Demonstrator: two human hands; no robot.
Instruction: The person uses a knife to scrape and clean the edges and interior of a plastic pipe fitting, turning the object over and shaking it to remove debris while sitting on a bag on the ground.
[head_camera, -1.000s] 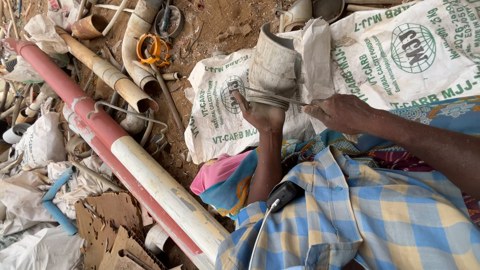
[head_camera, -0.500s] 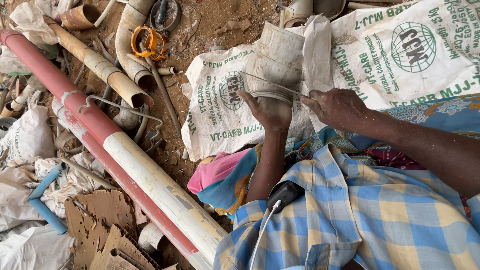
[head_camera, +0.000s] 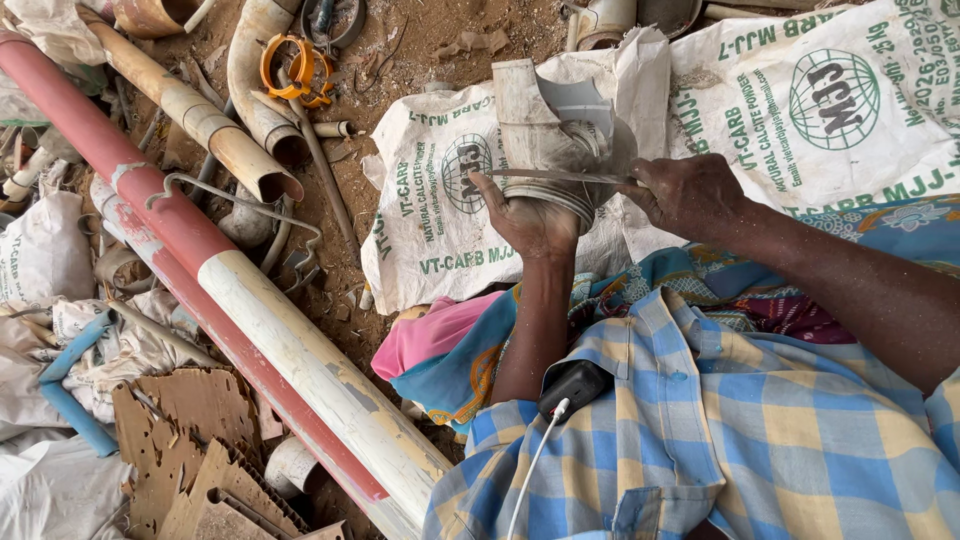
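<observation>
Dirty white pipe fitting (head_camera: 545, 140) upright, long axis up-frame, cupped in left hand (head_camera: 530, 222); right hand (head_camera: 690, 192) pinching thin blade (head_camera: 570, 176) crosswise over white sacks (head_camera: 820, 100), dirt ground (head_camera: 420, 40).

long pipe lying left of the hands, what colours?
Red at its far end, dirty white with chipped patches nearer the person: long pipe. Head view, the only one.

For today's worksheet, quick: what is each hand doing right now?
Left hand: closed, holding pipe fitting.
Right hand: closed, holding thin blade.
</observation>
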